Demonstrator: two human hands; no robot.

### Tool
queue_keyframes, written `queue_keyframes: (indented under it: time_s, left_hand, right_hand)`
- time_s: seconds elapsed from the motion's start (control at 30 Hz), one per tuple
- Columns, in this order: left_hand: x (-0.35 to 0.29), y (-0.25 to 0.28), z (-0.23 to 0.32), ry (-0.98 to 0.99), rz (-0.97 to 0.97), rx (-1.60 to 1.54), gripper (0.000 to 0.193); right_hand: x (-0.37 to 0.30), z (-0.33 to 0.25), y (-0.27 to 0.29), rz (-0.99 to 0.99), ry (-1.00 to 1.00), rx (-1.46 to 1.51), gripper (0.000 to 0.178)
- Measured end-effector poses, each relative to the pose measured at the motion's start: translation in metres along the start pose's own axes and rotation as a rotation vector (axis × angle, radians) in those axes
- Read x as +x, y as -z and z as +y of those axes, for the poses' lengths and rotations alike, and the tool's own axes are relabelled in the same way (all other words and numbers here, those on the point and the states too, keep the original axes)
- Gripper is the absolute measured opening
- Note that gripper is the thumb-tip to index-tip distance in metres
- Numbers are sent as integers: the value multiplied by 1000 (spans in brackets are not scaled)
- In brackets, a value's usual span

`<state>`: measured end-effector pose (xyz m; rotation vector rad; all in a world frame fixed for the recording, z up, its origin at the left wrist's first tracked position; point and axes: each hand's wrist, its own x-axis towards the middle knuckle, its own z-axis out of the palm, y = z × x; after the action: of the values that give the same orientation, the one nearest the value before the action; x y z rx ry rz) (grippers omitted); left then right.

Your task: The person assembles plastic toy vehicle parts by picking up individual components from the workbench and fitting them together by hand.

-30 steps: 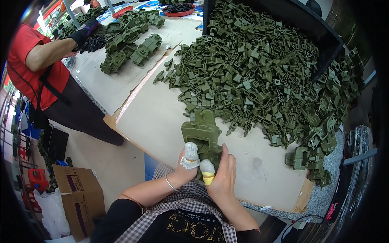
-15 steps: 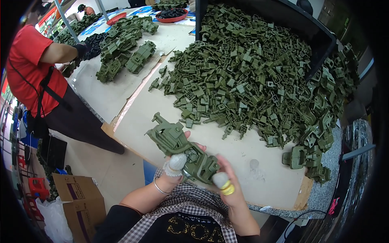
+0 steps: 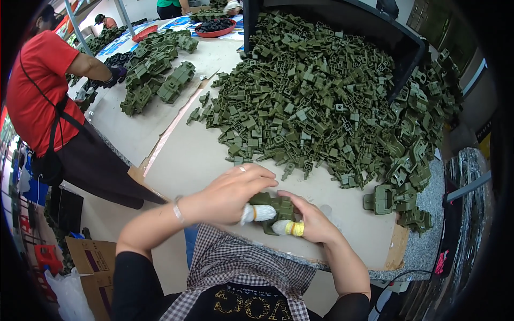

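Close to the near table edge, a green plastic toy vehicle body [image 3: 274, 205] sits between my two hands, partly covered by them. My left hand [image 3: 231, 193] is curled over its left side, wearing a white thumb cover [image 3: 261, 213] that presses against the part. On the other side, my right hand [image 3: 313, 218] grips it with fingers behind and thumb in front. That thumb has a pale cover bound with yellow tape [image 3: 292, 228]. Beyond my hands lies a large heap of small green plastic parts [image 3: 305, 101].
Larger green pieces [image 3: 381, 199] lie at the right table edge. A dark bin [image 3: 342, 27] stands tipped behind the heap. At left, a person in a red shirt [image 3: 45, 91] works beside assembled green toy vehicles [image 3: 174, 83]. A cardboard box [image 3: 93, 262] is on the floor.
The toy vehicle body has gone from a tilted, lengthwise view to a lower, more covered position by the table edge. My left hand has come up and over it.
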<state>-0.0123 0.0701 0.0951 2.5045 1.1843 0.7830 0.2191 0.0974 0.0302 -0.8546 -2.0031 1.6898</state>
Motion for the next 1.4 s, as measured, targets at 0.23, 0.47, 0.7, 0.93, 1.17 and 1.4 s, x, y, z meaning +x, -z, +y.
queue_keyframes:
  time_s: [0.23, 0.47, 0.7, 0.93, 1.17, 1.4]
  left_hand:
    - [19, -30, -34, 218, -659, -322, 36]
    - [22, -33, -45, 147, -567, -380, 31]
    - [19, -22, -63, 235, -534, -488, 40]
    - [-62, 17, -74, 544, -417, -582, 56]
    - [-95, -31, -57, 566, 74, -906, 44]
    - [-88, -52, -42, 492, 258, -904, 44]
  right_hand:
    - [1, 2, -1, 7, -80, -27, 79]
    - [1, 6, -4, 88, -56, 80, 66]
    - [13, 18, 6, 1, -133, 162, 60]
    - [6, 21, 14, 109, -64, 167, 61]
    - [15, -44, -7, 463, 346, -537, 66]
    - [56, -53, -50, 166, 361, -1051, 59]
